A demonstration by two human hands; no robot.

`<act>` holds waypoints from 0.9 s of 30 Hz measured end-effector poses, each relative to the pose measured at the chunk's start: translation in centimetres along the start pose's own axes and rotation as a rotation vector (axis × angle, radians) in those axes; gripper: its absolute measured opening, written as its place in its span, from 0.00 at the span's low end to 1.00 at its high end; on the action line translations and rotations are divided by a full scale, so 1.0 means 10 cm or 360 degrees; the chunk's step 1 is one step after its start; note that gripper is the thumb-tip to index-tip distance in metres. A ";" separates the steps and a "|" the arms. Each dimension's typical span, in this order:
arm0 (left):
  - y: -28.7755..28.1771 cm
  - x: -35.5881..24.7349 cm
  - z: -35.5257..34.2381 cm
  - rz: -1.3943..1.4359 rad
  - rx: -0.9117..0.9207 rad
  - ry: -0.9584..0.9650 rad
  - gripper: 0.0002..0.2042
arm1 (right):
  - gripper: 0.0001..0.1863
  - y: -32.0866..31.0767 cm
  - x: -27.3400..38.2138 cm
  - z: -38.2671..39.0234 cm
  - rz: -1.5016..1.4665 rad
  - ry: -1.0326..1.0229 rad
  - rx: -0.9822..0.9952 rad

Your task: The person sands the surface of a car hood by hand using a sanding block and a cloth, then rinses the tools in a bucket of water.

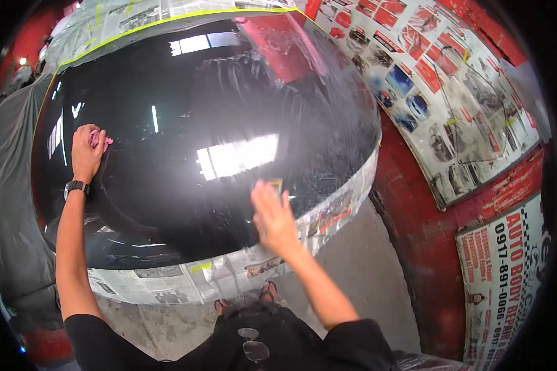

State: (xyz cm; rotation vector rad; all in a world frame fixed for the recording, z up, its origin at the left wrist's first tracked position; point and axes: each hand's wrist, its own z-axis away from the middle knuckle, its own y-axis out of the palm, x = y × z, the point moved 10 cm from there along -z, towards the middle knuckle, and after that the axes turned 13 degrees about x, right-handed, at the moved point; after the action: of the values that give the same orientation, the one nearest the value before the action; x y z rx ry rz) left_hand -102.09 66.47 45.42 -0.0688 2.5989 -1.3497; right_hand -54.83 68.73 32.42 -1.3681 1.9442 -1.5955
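Observation:
A glossy black car hood (161, 154) spreads before me, with whitish smears and wet streaks over its right half. My left hand (86, 153) rests on its left side, fingers closed around a crumpled pink cloth (99, 140). Nearer the front edge, right of the middle, my right hand (271, 216) lies over a small tan-yellow pad (278, 184) and presses it to the hood. Only a corner of that pad shows beyond the slightly blurred fingers, so its exact kind is unclear.
Newspaper (167, 284) masks the hood's front edge, and yellow-green tape (185, 28) borders its far edge. Grey sheeting (12, 142) drapes the left side. Picture-covered boards (452, 93) hang on the red wall (414, 210) at right. My sandalled feet stand on the concrete floor (377, 272).

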 end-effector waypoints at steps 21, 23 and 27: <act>0.12 0.02 -0.09 -0.0077 0.0034 0.0093 0.13 | 0.25 -0.67 -1.49 0.43 -0.0057 0.0962 -0.0630; 0.08 0.17 -0.02 -0.0076 0.0048 0.0060 0.13 | 0.28 -0.18 -0.71 0.39 -0.0014 0.0743 -0.0472; 0.12 0.15 -0.04 -0.0023 0.0099 0.0008 0.14 | 0.26 0.00 -0.59 0.71 -0.0026 0.0448 -0.0399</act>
State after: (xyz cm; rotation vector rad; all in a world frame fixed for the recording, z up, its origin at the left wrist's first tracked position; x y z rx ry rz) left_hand -103.58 67.28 44.45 -0.0748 2.5633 -1.4361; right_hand -46.79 69.00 27.93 -1.3064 2.3724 -1.6739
